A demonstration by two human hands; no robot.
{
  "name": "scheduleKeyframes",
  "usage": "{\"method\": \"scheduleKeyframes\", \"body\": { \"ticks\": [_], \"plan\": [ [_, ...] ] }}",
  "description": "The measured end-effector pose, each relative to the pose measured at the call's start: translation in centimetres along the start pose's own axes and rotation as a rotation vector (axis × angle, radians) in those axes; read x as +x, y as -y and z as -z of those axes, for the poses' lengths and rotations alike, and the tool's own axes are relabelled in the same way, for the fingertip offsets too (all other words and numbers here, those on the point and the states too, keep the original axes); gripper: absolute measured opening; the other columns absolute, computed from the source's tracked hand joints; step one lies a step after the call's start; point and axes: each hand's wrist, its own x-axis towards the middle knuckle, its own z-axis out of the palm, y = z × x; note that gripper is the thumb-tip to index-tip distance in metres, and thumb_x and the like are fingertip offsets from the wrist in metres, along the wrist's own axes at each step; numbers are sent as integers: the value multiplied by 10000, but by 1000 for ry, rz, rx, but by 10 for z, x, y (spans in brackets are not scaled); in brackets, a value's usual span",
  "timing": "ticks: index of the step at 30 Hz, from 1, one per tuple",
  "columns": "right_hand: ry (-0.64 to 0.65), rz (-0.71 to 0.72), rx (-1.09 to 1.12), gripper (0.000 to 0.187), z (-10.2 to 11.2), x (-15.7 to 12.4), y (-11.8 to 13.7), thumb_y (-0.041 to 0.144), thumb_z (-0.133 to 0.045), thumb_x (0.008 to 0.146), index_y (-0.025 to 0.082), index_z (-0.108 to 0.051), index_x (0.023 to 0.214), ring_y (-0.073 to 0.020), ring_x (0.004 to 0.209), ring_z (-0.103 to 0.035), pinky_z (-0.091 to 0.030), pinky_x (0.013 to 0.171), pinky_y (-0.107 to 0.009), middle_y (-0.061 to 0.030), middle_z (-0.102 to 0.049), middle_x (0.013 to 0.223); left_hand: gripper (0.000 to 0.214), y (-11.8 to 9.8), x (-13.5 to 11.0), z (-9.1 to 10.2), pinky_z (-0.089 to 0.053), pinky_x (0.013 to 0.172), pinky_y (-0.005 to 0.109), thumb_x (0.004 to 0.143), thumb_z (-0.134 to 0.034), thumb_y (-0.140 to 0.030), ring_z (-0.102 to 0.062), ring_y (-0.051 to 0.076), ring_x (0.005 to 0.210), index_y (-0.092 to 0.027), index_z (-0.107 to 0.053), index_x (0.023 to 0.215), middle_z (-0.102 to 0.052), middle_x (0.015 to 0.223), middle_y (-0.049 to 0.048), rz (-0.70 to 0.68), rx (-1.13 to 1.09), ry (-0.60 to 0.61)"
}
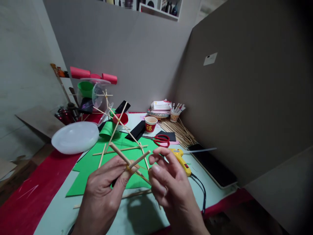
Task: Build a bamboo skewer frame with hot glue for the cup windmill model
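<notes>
My left hand point(107, 187) pinches a pair of crossed wooden sticks point(119, 153) where they meet, with a yellowish rubber band point(128, 167) around the crossing. From that joint a thin strand stretches toward my right hand point(168, 182), whose fingers are curled; the thumb and fingertips seem closed on the strand's end. Beyond my hands stands a frame of thin sticks point(119, 121), bound at its crossings. It rises above green sheets point(83, 178). Another stick point(137, 194) lies low behind my hands, partly hidden by them.
To the right are a yellow glue gun point(182, 161) with a cord, red-handled scissors point(161, 140), a dark tablet-like slab point(212, 166) and a pile of sticks point(179, 130). A paper cup point(150, 124) stands behind. A white plastic bowl point(74, 137) sits left. Grey panels point(122, 42) enclose the back.
</notes>
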Motion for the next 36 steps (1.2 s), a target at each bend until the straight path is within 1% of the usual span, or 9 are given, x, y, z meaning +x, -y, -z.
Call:
{"method": "scheduleKeyframes", "body": {
  "ticks": [6, 9, 12, 16, 19, 23, 28, 34, 36],
  "plan": [
    [206, -202, -588, 307, 31, 17, 34, 401, -795, 821, 192, -635, 980, -8, 469, -345, -259, 399, -141, 59, -518, 782, 212, 0, -2, -2, -540, 779, 102, 938, -630, -231, -721, 84, 918, -350, -802, 975, -791, 988, -71, 27, -1, 5],
    [321, -153, -868, 234, 33, 20, 52, 336, -751, 831, 166, -594, 800, -53, 559, -346, -302, 498, -161, 82, -378, 627, 222, -3, 1, -2, -536, 747, 86, 929, -634, -217, -726, 72, 885, -353, -809, 944, -794, 965, -76, 24, -15, -10],
    [265, 255, -1179, 91, 28, 15, 51, 149, -627, 845, 190, -550, 820, -58, 532, -327, -293, 507, -180, 97, -332, 605, 231, -6, 5, -2, -534, 714, 65, 908, -646, -199, -728, 61, 810, -354, -814, 877, -789, 863, -89, 12, -33, -18],
    [151, 828, -1361, 275, 24, 10, 29, -21, -543, 754, 215, -512, 893, -45, 535, -386, -326, 518, -162, 88, -382, 684, 207, -7, 7, -2, -536, 713, 55, 892, -671, -220, -737, 65, 817, -365, -817, 869, -793, 854, -93, 24, -46, -17],
    [11, 902, -1310, 252, 23, 15, 15, 8, -572, 799, 221, -548, 931, -55, 538, -410, -351, 519, -170, 84, -432, 684, 182, -7, 6, -2, -543, 704, 63, 885, -685, -242, -747, 79, 824, -361, -822, 881, -805, 899, -78, 43, -46, -23],
    [-208, 681, -928, 98, 12, 26, 5, 242, -684, 902, 217, -596, 867, -70, 552, -474, -391, 508, -179, 63, -526, 668, 165, -7, 6, -1, -544, 715, 58, 887, -683, -280, -749, 80, 795, -357, -822, 843, -800, 856, -79, 50, -56, -32],
    [-143, 228, -355, 319, 1, 33, -8, 481, -735, 873, 206, -579, 843, -30, 436, -363, -281, 382, -136, 82, -506, 624, 192, -8, 4, -1, -547, 711, 69, 901, -654, -254, -750, 90, 831, -346, -816, 854, -793, 854, -77, 47, -53, -12],
    [-221, 183, -70, 323, 0, 32, -17, 448, -796, 844, 214, -573, 843, -17, 372, -367, -271, 326, -101, 124, -454, 547, 200, -7, 3, -1, -554, 689, 89, 900, -651, -222, -747, 97, 798, -326, -819, 873, -807, 909, -53, 3, -43, -25],
    [-228, 175, 78, 314, -2, 34, -17, 388, -848, 803, 204, -597, 847, -31, 453, -519, -403, 394, -100, 98, -562, 605, 217, -6, 4, -1, -551, 688, 87, 900, -642, -199, -745, 95, 815, -328, -815, 872, -805, 912, -58, 3, -46, -22]
  ]
}}
